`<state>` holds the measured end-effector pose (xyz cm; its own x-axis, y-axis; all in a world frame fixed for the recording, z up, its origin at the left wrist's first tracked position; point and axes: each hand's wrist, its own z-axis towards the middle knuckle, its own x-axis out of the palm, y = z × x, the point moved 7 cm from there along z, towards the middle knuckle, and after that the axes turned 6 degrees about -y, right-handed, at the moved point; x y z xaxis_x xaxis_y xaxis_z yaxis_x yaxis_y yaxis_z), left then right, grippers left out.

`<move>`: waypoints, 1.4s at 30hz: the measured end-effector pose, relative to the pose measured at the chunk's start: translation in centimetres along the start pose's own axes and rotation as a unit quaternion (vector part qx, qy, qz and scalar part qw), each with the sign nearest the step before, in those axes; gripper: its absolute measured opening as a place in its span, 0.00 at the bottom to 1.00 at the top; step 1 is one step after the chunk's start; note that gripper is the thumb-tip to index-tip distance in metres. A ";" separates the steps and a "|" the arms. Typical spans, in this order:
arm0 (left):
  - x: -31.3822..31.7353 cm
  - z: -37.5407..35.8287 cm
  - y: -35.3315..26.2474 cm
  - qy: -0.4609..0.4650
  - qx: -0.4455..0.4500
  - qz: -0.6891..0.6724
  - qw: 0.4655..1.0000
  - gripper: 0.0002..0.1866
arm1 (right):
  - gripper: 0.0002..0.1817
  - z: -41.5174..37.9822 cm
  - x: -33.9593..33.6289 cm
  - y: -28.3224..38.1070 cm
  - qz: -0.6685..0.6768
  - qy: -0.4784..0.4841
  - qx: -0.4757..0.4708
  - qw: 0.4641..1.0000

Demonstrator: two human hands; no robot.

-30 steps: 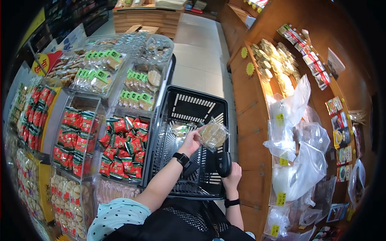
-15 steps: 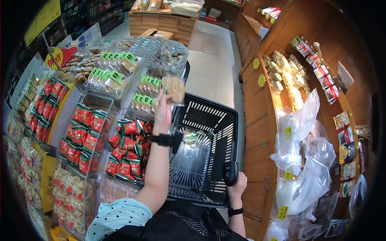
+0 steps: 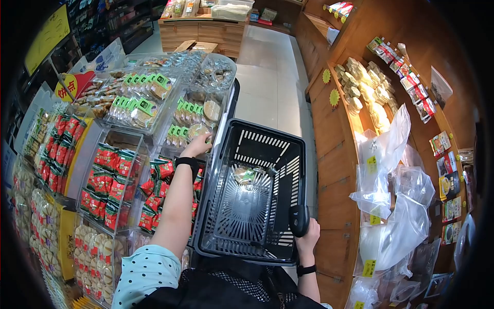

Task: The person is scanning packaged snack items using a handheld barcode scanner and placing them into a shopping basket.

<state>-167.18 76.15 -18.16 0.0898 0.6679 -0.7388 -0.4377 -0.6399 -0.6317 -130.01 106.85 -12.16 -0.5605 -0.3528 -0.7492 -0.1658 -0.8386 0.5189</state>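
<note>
My left hand (image 3: 197,146) reaches into a clear bin of green-labelled packets (image 3: 190,113), its fingers at a round packaged biscuit (image 3: 198,131) near the bin's front right. The fingertips are bent against that packet, and part of the grip is hidden. On the right, my right hand (image 3: 309,236) is closed around the black handle (image 3: 298,220) at the side of a black slotted basket (image 3: 206,226). One clear packet with a green label (image 3: 245,175) lies on the basket's floor, toward its far end.
Red snack packets (image 3: 107,158) fill clear bins at left, with pale round biscuits (image 3: 92,255) below. Wooden shelving (image 3: 332,206) with plastic bags (image 3: 393,226) lines the right. A tiled aisle (image 3: 265,87) runs ahead to a wooden counter (image 3: 200,36).
My left hand has moved down and left, from holding up a packaged biscuit beside the basket to inside the bin. The raised packet is now down among the others. My right hand keeps the handle.
</note>
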 end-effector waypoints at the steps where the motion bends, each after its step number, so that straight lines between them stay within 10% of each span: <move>1: 0.9 0.2 0.9 0.051 -0.040 -0.014 0.998 0.21 | 0.17 0.0 0.1 -0.1 0.002 0.003 0.003 1.000; 4: 0.2 0.8 -3.4 0.098 -0.111 -0.051 0.988 0.20 | 0.17 0.1 0.0 0.0 0.003 0.000 0.005 1.000; 8: -0.4 2.8 -13.1 -0.082 0.004 -0.027 0.996 0.16 | 0.18 0.1 0.0 0.0 0.006 -0.009 0.011 1.000; 12: 8.2 2.4 -19.3 0.030 0.064 -0.012 0.997 0.14 | 0.17 0.5 -0.2 0.2 0.013 -0.020 0.003 1.000; 19: 27.2 -7.5 -7.2 0.255 -0.034 0.246 0.934 0.35 | 0.16 0.3 -0.1 0.2 -0.009 -0.021 -0.002 1.000; 23: 26.7 -10.6 -3.5 0.292 -0.081 0.308 0.902 0.64 | 0.17 0.1 0.0 -0.2 -0.007 0.000 0.013 1.000; 29: 26.0 -8.8 -3.5 0.275 -0.005 0.318 0.907 0.65 | 0.18 -0.2 0.0 -0.7 0.014 0.001 0.037 0.999; 33: 25.9 -8.3 -3.3 0.298 -0.037 0.308 0.903 0.60 | 0.18 0.0 0.0 -0.7 0.020 -0.001 0.036 0.999; 39: 25.1 -7.2 -5.3 0.201 0.013 0.224 0.954 0.12 | 0.18 0.5 -0.1 -0.4 0.027 -0.008 0.032 0.999; 42: 23.0 -6.2 -6.8 0.185 0.037 0.269 0.944 0.08 | 0.19 0.5 0.0 -0.4 0.031 -0.009 0.024 0.999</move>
<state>-156.54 93.53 -32.33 0.1368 0.0662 -0.9884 -0.5688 -0.8116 -0.1332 -130.35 107.44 -12.14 -0.5852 -0.3958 -0.7077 -0.1693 -0.7939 0.5840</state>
